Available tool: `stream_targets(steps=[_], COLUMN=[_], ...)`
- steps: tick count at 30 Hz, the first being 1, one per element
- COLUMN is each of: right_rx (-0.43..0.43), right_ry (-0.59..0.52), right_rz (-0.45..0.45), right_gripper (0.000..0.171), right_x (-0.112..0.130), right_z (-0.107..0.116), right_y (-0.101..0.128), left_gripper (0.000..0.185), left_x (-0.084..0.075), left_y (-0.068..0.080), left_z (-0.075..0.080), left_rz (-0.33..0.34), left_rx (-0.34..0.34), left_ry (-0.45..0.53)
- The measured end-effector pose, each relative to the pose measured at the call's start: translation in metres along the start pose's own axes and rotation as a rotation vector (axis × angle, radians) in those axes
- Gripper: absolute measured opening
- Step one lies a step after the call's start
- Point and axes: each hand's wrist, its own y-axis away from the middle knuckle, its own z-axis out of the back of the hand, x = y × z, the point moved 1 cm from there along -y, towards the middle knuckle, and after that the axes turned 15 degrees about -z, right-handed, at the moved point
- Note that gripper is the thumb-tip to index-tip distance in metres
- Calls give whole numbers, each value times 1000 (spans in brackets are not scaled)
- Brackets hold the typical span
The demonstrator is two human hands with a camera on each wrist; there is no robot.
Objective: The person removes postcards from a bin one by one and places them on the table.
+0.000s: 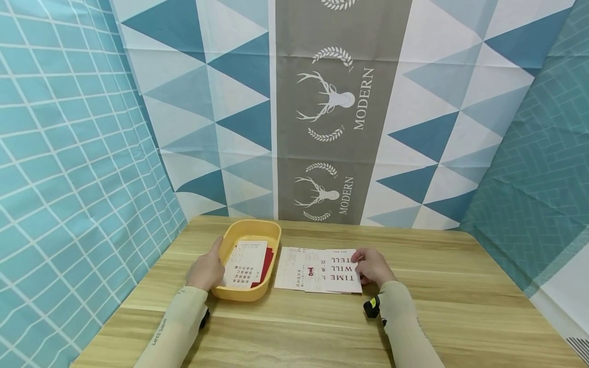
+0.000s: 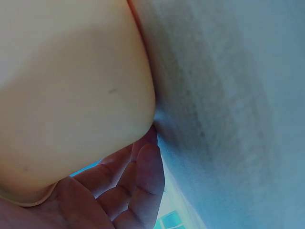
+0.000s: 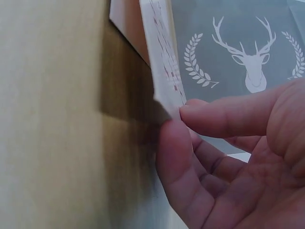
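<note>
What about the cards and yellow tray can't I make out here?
Head view: most of the red item in the yellow tray, covered by a white card.
Head view: finest print on the table cards, too small.
Left wrist view: the tray's inside, blocked by its outer wall.
Right wrist view: wording on the card in the right hand, nearly edge-on.

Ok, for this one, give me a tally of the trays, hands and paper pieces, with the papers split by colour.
Yellow tray: 1
Hands: 2, the left hand and the right hand
White cards: at least 3; they overlap, so the exact count is unclear
Red paper: at least 1, partly covered
Total: at least 7
</note>
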Motion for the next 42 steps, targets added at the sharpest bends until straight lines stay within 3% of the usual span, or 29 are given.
stream_targets(steps=[14, 23, 42], right_rx=[-12, -32, -104], right_ry=[76, 95, 199], right_rz=[33, 53, 92], right_gripper=[31, 18, 16], right_x=[1, 0, 6], right_z=[1, 0, -7], right_y=[-1, 0, 2], left_gripper=[64, 65, 64], left_x=[1, 0, 2], left_y=[-1, -2, -1], left_z=[0, 0, -1], left_rz=[7, 1, -2], left_rx=[4, 10, 10], left_ry=[16, 24, 13])
